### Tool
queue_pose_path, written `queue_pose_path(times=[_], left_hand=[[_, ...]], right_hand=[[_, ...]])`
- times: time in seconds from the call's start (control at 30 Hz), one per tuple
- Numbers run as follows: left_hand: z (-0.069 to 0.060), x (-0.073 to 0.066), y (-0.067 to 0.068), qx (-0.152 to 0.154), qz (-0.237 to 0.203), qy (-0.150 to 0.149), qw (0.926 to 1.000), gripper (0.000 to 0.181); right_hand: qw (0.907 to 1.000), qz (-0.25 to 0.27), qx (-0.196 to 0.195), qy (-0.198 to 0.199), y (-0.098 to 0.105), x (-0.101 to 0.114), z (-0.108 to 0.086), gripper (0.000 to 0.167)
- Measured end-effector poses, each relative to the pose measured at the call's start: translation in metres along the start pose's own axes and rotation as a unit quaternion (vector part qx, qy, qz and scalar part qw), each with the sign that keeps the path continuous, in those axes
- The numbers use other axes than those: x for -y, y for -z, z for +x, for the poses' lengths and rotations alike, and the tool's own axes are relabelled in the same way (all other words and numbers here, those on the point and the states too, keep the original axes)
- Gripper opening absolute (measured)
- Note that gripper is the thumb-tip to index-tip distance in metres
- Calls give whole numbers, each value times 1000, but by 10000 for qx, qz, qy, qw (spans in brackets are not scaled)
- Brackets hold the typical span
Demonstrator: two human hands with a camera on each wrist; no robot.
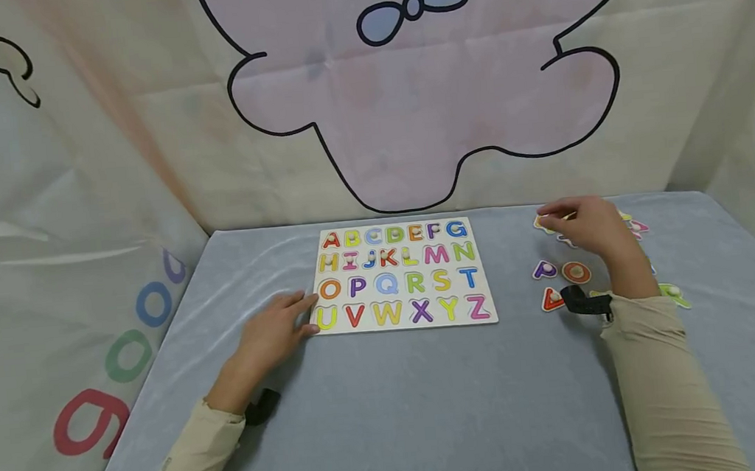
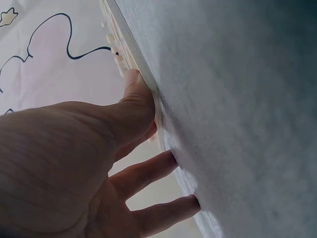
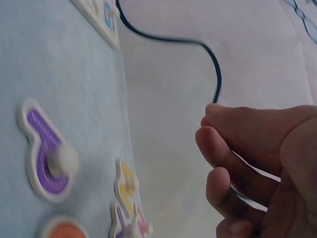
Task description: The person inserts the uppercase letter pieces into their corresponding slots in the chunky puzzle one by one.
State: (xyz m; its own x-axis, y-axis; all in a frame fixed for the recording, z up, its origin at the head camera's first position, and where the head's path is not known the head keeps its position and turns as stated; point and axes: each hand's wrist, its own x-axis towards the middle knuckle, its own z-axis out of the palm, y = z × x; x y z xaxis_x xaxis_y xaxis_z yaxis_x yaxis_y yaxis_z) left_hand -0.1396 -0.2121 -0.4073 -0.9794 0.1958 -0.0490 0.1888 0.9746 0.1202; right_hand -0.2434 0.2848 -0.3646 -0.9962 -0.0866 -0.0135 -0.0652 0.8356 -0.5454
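A white alphabet puzzle board (image 1: pixel 402 270) with colourful letters lies on the table. My left hand (image 1: pixel 274 336) rests at its lower left edge; in the left wrist view, the thumb (image 2: pixel 136 94) touches the board's edge and two straight fingers reach down to the cloth. My right hand (image 1: pixel 586 225) hovers over loose puzzle pieces, its fingers loosely bent with nothing visible between them. Below it lie a purple knobbed piece (image 3: pixel 47 158), a round orange piece (image 1: pixel 576 272) and a red piece (image 1: pixel 551 299). A yellow piece (image 3: pixel 127 183) is near the cloth's far edge.
Blue-grey cloth (image 1: pixel 431 409) covers the table. A green piece (image 1: pixel 675 295) lies right of my right forearm, which hides others. Behind the table hangs a printed curtain (image 1: pixel 408 115); another sheet (image 1: pixel 89 288) hangs at the left.
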Motion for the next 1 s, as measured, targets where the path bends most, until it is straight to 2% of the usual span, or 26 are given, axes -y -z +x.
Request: queue_pose_path(times=[0.07,0.2,0.43,0.63,0.8,1.0], left_hand=[[0,0,1,-28,25,-17,10000,60],[0,0,-1,-62,21,-92,9999,60],[-1,0,-2,-111,-12,-138,9998,60],[-3,2,-4,-147,18,-148,9998,60],[-2,2,-5,-141,16,-100,9998,60],[0,1,-3,-137,9,-42,9999,61]], right_hand=[[9998,58,-112,-177,6,-13,0,50],[9987,61,-52,-505,14,-34,1,60],[9969,105,-40,-777,20,-57,23,50],[9919,-104,120,-1257,16,-73,42,49],[9920,-370,89,-1207,13,-80,45,47],[9942,-478,-140,-955,15,-73,46,44]])
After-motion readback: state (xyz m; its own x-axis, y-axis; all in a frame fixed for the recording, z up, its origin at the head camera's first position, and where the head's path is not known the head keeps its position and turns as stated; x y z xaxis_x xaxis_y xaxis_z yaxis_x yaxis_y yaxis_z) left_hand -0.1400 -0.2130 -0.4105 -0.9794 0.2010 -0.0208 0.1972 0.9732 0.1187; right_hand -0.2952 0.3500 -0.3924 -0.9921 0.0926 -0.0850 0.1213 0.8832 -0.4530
